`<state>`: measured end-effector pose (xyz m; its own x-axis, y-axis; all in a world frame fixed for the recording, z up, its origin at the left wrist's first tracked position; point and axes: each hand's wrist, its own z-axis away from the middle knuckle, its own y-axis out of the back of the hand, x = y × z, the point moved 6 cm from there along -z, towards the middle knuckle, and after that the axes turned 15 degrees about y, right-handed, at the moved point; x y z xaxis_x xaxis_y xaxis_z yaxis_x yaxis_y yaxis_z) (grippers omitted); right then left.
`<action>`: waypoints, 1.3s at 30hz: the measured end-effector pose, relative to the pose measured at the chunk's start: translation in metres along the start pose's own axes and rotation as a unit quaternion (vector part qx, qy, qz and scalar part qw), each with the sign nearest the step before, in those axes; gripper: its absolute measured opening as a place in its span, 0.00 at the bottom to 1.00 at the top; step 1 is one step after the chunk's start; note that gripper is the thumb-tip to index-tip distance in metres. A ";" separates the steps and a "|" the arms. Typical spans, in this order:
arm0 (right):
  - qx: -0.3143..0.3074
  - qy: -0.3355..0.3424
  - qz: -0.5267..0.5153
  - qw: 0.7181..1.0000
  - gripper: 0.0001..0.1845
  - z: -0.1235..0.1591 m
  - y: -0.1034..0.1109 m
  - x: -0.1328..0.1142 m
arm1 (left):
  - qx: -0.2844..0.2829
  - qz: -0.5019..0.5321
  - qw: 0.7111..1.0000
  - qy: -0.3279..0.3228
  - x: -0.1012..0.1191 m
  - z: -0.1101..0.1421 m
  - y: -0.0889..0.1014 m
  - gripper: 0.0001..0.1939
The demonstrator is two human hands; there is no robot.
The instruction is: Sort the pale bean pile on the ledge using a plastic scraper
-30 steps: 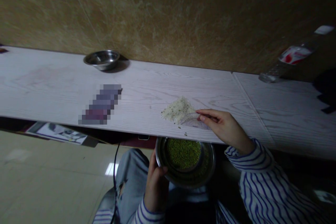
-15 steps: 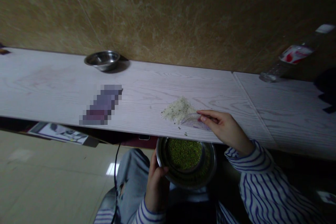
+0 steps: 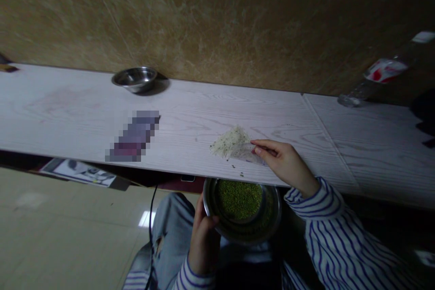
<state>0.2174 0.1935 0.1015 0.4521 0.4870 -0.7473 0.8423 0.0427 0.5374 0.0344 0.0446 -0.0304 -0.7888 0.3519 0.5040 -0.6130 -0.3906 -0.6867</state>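
My left hand point(image 3: 204, 240) grips the left rim of a metal bowl point(image 3: 276, 217) below the counter's front edge. Many green beans point(image 3: 239, 198), which look like mung beans, lie in the bowl. Above it, my right hand point(image 3: 280, 158) pinches a clear, thin, curved plastic piece point(image 3: 247, 152) by its right end. The piece rests low over the counter, its left part against a pile of white grains point(image 3: 229, 141) that looks like rice with dark bits in it. A few loose beans point(image 3: 241, 174) lie between the pile and the counter edge.
On the pale wood counter point(image 3: 190, 104), a second metal bowl point(image 3: 135, 80) stands near the wall. A blurred-out flat object point(image 3: 133, 137) lies left of the pile. At the right a clear bottle point(image 3: 384, 70) with a red-white label stands by the wall. A black cable point(image 3: 150, 231) hangs at my knee.
My right hand has shifted slightly left with the plastic piece, pushing it further into the edge of the pile. My left hand and the bowl of beans stay in place.
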 end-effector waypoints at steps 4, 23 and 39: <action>-0.007 -0.003 -0.012 1.000 0.14 0.000 0.000 -0.002 | -0.005 0.002 1.000 0.004 0.002 0.002 -0.002 0.29; -0.023 -0.019 -0.021 0.999 0.14 0.013 -0.004 -0.011 | 0.022 0.018 1.000 0.002 0.007 0.004 0.000 0.28; 0.060 -0.048 -0.008 0.997 0.19 0.054 -0.012 -0.016 | 0.027 0.034 0.999 0.004 0.003 0.005 0.000 0.31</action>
<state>0.2164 0.1380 0.0856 0.4598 0.4013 -0.7922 0.8758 -0.0577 0.4792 0.0314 0.0415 -0.0261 -0.8290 0.3284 0.4527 -0.5590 -0.4602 -0.6897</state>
